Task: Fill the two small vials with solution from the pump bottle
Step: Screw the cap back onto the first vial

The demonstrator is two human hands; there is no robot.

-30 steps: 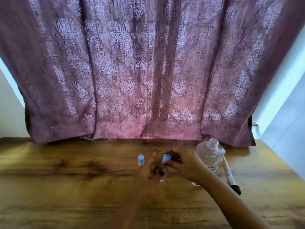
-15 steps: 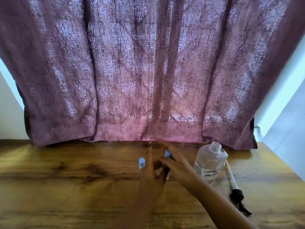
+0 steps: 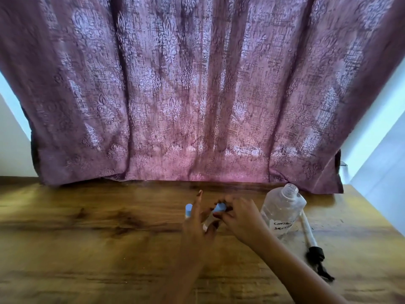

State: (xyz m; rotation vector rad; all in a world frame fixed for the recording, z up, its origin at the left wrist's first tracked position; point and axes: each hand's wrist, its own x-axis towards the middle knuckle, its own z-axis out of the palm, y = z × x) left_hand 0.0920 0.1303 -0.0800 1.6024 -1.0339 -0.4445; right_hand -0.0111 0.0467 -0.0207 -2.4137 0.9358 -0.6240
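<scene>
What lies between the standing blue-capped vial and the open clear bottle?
In the head view, both hands: the left hand grips the second blue-capped vial, and the right hand pinches its cap.

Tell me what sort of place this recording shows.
Probably a home room, not a lab: a patterned purple curtain hangs behind a wooden table, and the bottle carries a handwritten label.

The pump bottle bears a white label handwritten "CONTA… SOLUTI…", line ends unclear
</scene>
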